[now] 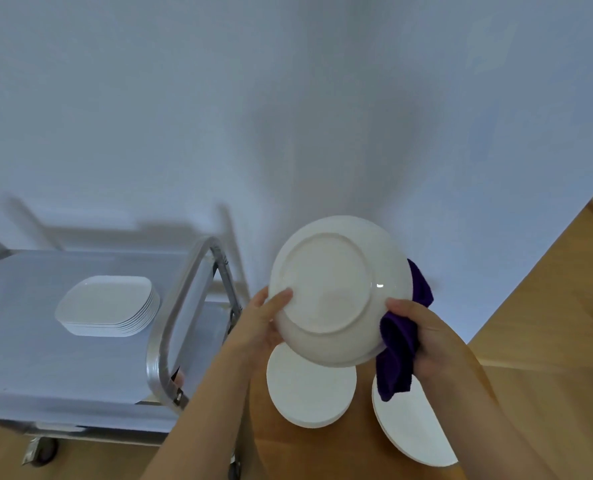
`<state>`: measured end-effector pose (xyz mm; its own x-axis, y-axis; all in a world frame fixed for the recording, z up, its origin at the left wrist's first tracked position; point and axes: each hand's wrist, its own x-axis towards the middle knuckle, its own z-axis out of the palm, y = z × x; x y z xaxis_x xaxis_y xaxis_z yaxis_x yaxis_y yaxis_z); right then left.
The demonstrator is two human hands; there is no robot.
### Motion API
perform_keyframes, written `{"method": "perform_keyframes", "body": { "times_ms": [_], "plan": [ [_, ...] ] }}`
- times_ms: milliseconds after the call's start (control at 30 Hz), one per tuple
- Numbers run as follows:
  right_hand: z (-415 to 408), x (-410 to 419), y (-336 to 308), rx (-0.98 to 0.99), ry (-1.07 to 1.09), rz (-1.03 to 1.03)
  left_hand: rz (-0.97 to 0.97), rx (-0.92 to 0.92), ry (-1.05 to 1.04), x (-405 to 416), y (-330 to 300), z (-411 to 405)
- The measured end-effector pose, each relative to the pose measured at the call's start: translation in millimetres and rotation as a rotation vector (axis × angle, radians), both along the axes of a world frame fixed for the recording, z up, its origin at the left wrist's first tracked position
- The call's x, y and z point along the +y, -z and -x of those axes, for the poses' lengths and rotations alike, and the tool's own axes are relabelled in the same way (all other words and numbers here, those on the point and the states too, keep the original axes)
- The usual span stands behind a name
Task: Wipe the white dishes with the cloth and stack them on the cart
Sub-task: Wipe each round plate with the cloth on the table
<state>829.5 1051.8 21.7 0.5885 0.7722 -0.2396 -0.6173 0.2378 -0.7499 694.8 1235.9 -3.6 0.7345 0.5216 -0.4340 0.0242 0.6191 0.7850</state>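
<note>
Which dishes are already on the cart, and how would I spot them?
Find the grey metal cart on the left, by the wall. On its top shelf sits one stack of white dishes. Unlike the round plates elsewhere, these are rectangular with rounded corners.

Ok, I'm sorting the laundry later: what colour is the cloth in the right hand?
Dark purple; the cloth shows best in the head view, behind the plate.

Purple cloth mostly behind the held plate; right stack of plates partly under the forearm.
</note>
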Motion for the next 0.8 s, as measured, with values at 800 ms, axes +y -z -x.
{"method": "perform_keyframes", "body": {
  "times_ms": [800],
  "plan": [
    [17, 73, -26, -1.743, 0.037, 0.607, -1.159, 0.37, 0.178, -16, -44, -15]
  ]
}}
